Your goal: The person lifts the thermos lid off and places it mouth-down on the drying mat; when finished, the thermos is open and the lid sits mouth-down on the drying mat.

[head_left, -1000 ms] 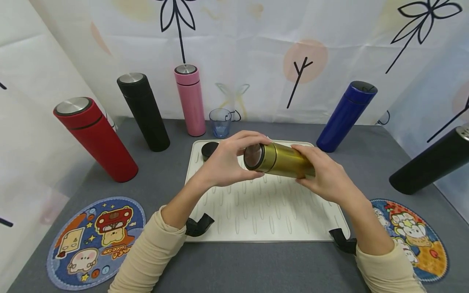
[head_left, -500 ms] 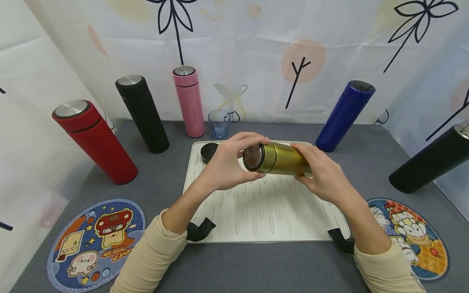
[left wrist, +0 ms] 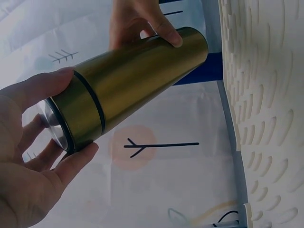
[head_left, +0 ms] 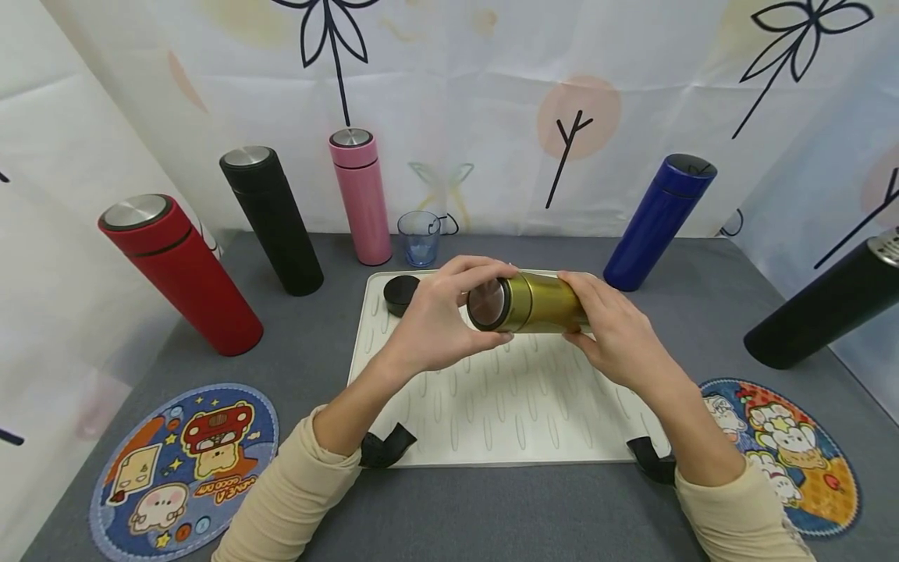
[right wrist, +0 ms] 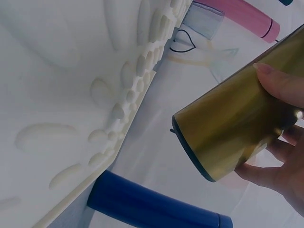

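Both hands hold a gold thermos (head_left: 544,303) on its side, raised over a cream ribbed mat (head_left: 485,421). My left hand (head_left: 445,316) grips the lid end, thumb below and fingers over the top; the silver lid top (head_left: 488,303) faces left. The right hand (head_left: 621,336) grips the body toward its base. In the left wrist view the thermos (left wrist: 137,80) has a dark ring between lid and body, and the lid is on. The right wrist view shows the dark-rimmed base of the thermos (right wrist: 228,118). Behind my left hand, a round black cap (head_left: 400,293) lies on the mat.
At the left stand a red thermos (head_left: 190,281), a black one (head_left: 277,226) and a pink one (head_left: 362,203), with a clear glass (head_left: 420,242) beside it. A blue thermos (head_left: 656,226) and another black bottle (head_left: 815,312) stand right. Round cartoon placemats (head_left: 186,468) flank the mat.
The right hand has shifted slightly left along the thermos, and the thermos appears a little shorter from the head view. The grip of both hands stays on it.
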A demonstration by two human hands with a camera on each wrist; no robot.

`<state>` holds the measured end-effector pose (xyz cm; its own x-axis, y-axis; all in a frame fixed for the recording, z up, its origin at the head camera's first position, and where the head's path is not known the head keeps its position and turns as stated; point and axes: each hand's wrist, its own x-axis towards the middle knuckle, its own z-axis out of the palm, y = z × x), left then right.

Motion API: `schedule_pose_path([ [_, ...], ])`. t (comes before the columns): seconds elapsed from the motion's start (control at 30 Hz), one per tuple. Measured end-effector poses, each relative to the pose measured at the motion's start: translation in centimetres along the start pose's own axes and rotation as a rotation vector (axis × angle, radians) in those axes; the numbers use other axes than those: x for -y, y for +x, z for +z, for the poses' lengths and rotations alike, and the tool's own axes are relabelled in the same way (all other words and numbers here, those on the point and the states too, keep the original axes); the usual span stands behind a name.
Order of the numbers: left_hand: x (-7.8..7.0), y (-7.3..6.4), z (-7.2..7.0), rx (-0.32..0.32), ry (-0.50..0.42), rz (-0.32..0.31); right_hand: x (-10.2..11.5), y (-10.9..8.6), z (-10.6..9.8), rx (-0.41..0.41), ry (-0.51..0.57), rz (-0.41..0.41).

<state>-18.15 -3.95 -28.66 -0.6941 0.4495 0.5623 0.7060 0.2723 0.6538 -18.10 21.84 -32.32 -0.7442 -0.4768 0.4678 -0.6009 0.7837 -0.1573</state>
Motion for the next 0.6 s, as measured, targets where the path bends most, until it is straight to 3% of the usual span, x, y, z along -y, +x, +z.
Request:
schedule_pose_path([
  [0.17,-0.1,-0.1,0.2,-0.017,0.024,0.008,-0.1,0.0,0.1,0.001,-0.006,-0.024],
  [0.3,0.4,0.1,-0.2,0.022,-0.020,0.052,0.0,0.1,-0.3,0.035,0.003,-0.003],
  [0.47,1.3,0.5,-1.0,0.074,-0.066,0.167,-0.1,0.1,-0.8,0.058,0.066,0.011],
  [0.6,1.6,0.6,-1.0,0.053,-0.036,0.257,-0.1,0.0,-0.8,0.027,0.090,0.009],
])
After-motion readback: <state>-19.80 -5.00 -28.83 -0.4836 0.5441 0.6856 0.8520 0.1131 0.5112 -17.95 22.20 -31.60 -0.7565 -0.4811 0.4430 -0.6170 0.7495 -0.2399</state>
